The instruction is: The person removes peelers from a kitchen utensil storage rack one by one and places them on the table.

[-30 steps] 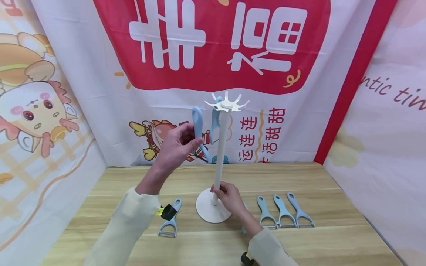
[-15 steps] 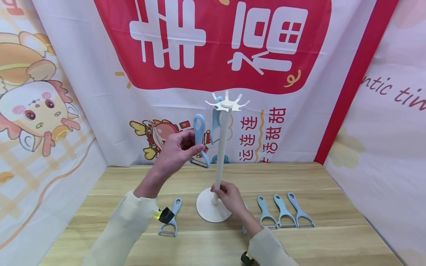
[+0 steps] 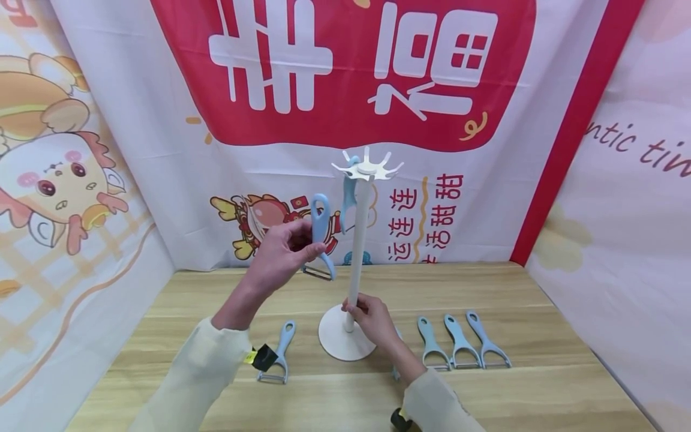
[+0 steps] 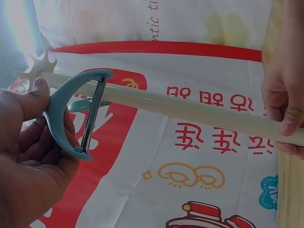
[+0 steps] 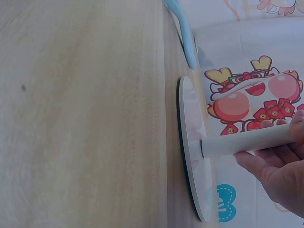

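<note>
My left hand [image 3: 272, 255] pinches a light blue Y-shaped peeler [image 3: 320, 223] by its handle, holed end up and blade end down, left of a white stand's pole [image 3: 357, 252] and apart from it. In the left wrist view the peeler's metal blade [image 4: 93, 114] faces outward past the fingers. Low on the pole, just above the round base [image 3: 336, 347], my right hand [image 3: 372, 321] grips the stand; the right wrist view shows its thumb and fingers around the pole [image 5: 247, 145]. From the ring of hooks [image 3: 367, 171] at the top hangs another peeler [image 3: 349, 195].
One peeler [image 3: 286, 341] lies on the wooden table [image 3: 324, 408] at left. Three more peelers lie in a row at right, including a greenish-blue peeler [image 3: 426, 335]; a further one is partly hidden behind the right forearm. Printed cloth [image 3: 270, 162] walls the back and sides.
My left hand has lowered the peeler slightly, and the peeler's blade end has turned into clearer view. My right hand stays on the pole, and the stand has not moved.
</note>
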Demonstrator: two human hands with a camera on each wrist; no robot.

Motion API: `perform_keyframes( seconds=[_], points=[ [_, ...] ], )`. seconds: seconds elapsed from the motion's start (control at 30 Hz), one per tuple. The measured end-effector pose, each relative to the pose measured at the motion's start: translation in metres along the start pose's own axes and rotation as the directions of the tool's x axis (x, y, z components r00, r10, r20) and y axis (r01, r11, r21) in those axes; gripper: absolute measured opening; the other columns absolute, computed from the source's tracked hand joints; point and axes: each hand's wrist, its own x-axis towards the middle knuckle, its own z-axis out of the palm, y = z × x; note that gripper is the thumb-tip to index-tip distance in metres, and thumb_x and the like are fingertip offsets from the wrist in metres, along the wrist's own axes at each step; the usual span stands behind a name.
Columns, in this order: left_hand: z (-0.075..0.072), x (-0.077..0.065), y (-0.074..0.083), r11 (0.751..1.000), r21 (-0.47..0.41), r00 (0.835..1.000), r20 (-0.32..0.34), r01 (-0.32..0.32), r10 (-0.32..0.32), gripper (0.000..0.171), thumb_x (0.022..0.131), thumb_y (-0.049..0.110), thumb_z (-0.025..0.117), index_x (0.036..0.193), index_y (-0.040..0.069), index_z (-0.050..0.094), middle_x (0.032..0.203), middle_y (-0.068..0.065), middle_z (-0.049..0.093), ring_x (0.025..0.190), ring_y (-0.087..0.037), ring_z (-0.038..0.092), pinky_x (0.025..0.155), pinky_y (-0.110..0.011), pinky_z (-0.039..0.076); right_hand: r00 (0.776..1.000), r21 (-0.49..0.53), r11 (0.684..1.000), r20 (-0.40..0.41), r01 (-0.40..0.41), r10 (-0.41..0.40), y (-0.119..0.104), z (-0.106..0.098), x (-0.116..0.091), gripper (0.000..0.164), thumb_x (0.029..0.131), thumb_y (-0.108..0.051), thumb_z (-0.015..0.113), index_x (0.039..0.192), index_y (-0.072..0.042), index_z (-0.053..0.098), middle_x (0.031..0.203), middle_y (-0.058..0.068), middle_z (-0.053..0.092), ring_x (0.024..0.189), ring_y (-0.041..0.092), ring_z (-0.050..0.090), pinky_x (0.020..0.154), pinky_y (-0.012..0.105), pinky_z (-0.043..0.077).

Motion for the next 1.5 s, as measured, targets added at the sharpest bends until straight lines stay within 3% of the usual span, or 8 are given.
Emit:
perform_keyframes(
  seconds=[0.2, 0.6, 0.97, 1.17, 1.5],
  points=[
    [-0.004, -0.004, -0.008, 0.999, 0.053, 1.000, -0.019, -0.004, 0.005, 0.029, 0.094, 0.015, 0.069, 0.119, 0.001, 0.066, 0.104, -0.016, 0.067, 0.085, -0.022, 0.063, 0.076, -0.021, 0.055, 1.000, 0.006, 1.000, 0.004, -0.008, 0.008, 0.000, 0.000, 0.000, 0.017, 0.102, -0.014, 0.056, 0.108, -0.006, 0.069, 0.109, 0.009, 0.072, 0.110, 0.023, 0.067, 0.099, 0.043, 0.056],
    [-0.015, -0.017, -0.015, 0.992, 0.095, 0.996, -0.023, 0.082, -0.081, 0.024, 0.093, 0.016, 0.071, 0.113, 0.004, 0.067, 0.099, -0.013, 0.070, 0.082, -0.023, 0.063, 0.070, -0.022, 0.055, 0.999, 0.005, 0.999, 0.007, -0.035, 0.035, -0.002, -0.001, -0.001, 0.016, 0.101, -0.016, 0.056, 0.109, -0.011, 0.070, 0.109, 0.007, 0.072, 0.111, 0.022, 0.067, 0.100, 0.043, 0.055],
    [-0.022, -0.031, -0.026, 0.987, 0.091, 0.991, -0.018, 0.135, -0.134, 0.029, 0.095, 0.017, 0.068, 0.120, 0.003, 0.065, 0.105, -0.015, 0.067, 0.087, -0.023, 0.063, 0.076, -0.024, 0.058, 1.000, 0.003, 1.000, 0.008, -0.026, 0.026, -0.002, -0.001, -0.001, 0.016, 0.101, -0.015, 0.057, 0.108, -0.010, 0.070, 0.109, 0.007, 0.072, 0.112, 0.023, 0.067, 0.100, 0.042, 0.055],
    [-0.026, -0.037, -0.029, 0.981, 0.087, 0.984, -0.027, 0.175, -0.174, 0.032, 0.096, 0.017, 0.067, 0.123, 0.001, 0.064, 0.107, -0.017, 0.068, 0.088, -0.024, 0.064, 0.076, -0.025, 0.058, 0.999, 0.001, 0.999, 0.001, -0.032, 0.032, -0.004, -0.001, -0.001, 0.020, 0.101, -0.015, 0.057, 0.113, -0.004, 0.069, 0.109, 0.007, 0.073, 0.111, 0.023, 0.067, 0.100, 0.044, 0.055],
    [-0.029, -0.050, -0.051, 0.970, 0.099, 0.974, -0.045, 0.224, -0.220, 0.024, 0.094, 0.014, 0.069, 0.114, -0.001, 0.067, 0.099, -0.016, 0.070, 0.084, -0.025, 0.066, 0.069, -0.023, 0.057, 1.000, 0.009, 1.000, 0.009, -0.028, 0.028, 0.000, 0.000, 0.000, 0.020, 0.101, -0.014, 0.056, 0.113, -0.003, 0.068, 0.110, 0.008, 0.072, 0.113, 0.024, 0.067, 0.100, 0.042, 0.055]
  ],
)
